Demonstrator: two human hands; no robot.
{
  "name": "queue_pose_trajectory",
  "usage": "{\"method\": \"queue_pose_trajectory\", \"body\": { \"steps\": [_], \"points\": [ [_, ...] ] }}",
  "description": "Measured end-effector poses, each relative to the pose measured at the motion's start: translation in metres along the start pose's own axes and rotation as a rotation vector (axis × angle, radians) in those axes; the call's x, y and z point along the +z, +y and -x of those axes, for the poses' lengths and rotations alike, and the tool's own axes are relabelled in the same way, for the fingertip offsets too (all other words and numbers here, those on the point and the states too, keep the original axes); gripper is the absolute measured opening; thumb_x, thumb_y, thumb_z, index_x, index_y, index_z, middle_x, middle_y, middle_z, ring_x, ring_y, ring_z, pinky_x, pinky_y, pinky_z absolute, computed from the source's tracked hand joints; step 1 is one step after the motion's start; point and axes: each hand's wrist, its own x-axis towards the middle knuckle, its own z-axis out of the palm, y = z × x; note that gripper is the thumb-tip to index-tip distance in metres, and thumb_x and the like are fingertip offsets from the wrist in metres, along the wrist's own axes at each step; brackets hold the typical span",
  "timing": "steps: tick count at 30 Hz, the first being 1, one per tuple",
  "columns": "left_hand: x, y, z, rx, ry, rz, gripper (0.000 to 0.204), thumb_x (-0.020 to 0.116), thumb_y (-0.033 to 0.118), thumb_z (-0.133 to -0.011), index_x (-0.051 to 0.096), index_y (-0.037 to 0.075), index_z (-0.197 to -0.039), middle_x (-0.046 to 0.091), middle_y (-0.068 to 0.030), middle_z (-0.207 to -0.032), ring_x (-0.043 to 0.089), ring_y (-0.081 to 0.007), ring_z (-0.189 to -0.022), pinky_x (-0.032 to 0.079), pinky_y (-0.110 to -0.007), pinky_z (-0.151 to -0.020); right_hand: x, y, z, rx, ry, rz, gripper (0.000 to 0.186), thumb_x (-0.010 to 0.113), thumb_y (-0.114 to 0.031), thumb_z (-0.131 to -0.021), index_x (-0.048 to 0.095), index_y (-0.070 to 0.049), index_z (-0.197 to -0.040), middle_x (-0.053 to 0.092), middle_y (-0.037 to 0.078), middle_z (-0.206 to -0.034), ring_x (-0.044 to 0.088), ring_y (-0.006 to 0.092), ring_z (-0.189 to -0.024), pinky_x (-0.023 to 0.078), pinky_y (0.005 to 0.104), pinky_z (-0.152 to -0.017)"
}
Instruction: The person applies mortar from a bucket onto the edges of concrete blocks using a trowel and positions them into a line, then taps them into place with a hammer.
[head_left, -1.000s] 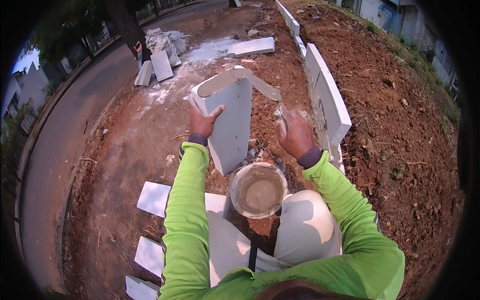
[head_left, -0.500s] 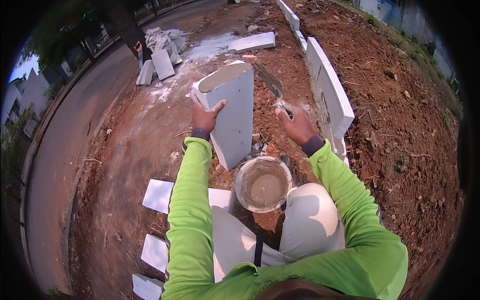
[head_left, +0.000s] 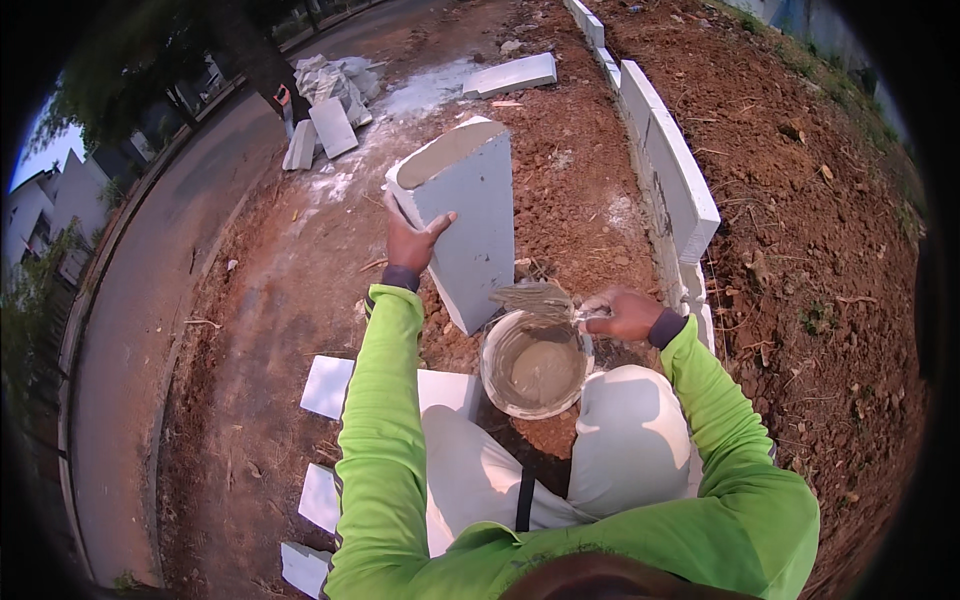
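Over the far rim of a round bucket (head_left: 504, 399), a mortar-coated trowel (head_left: 533, 299) is held by the right hand (head_left: 628, 313), fingers closed around the handle. Grey mortar (head_left: 545, 370) is noted inside the bucket. Left hand (head_left: 414, 242) grips the left edge of a white lightweight concrete block (head_left: 472, 222), thumb against the broad face. Block is held on end just beyond the bucket and to its left; a smoothed mortar layer (head_left: 445, 153) covers most of its top. To the right runs a low block wall (head_left: 672, 165).
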Motion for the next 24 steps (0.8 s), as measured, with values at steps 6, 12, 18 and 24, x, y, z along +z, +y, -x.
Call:
{"method": "queue_pose_trajectory", "body": {
  "steps": [6, 12, 18, 24],
  "points": [
    [0.024, -0.008, 0.033, -0.093, 0.069, 0.079, 0.095, 0.09, 0.02, -0.069, 0.03, -0.002, -0.139, 0.051, -0.021, -0.129, 0.056, -0.028, -0.118, 0.046, -0.04, -0.101, 0.086, 0.072, -0.008, 0.053, -0.253, 0.251, 0.049, 0.064, -0.046, -0.086, 0.072, 0.001, -0.097, 0.07, 0.024, -0.097, 0.067, 0.0398, -0.094, 0.051, 0.0448, -0.087],
    [0.016, -0.029, 0.065, -0.1, 0.069, 0.008, 0.093, 0.091, 0.021, -0.065, 0.035, -0.003, -0.137, 0.055, -0.0196, -0.126, 0.058, -0.0267, -0.114, 0.047, -0.037, -0.098, 0.031, 0.049, -0.079, -0.098, 0.211, -0.001, 0.077, 0.077, -0.035, -0.077, 0.048, -0.004, -0.141, 0.062, 0.024, -0.126, 0.059, 0.0383, -0.116, 0.045, 0.0436, -0.101],
    [0.027, -0.001, 0.095, -0.226, -0.053, -0.096, 0.058, 0.087, 0.019, -0.07, 0.06, -0.004, -0.115, 0.068, -0.0142, -0.106, 0.066, -0.0232, -0.096, 0.052, -0.037, -0.086, -0.013, 0.101, -0.233, -0.429, 0.315, -0.239, 0.114, 0.088, -0.019, -0.067, 0.019, -0.01, -0.157, 0.028, 0.025, -0.158, 0.031, 0.0351, -0.145, 0.026, 0.0413, -0.119],
    [0.017, -0.002, 0.153, -0.359, -0.052, -0.413, 0.041, 0.083, 0.018, -0.071, 0.068, 0.0, -0.104, 0.071, -0.0119, -0.098, 0.067, -0.0239, -0.089, 0.052, -0.038, -0.082, 0.031, 0.072, -0.265, -0.595, -0.022, -0.172, 0.112, 0.089, -0.013, -0.057, 0.029, -0.011, -0.151, 0.048, 0.015, -0.142, 0.045, 0.0328, -0.132, 0.036, 0.0419, -0.112]
  ]
}}
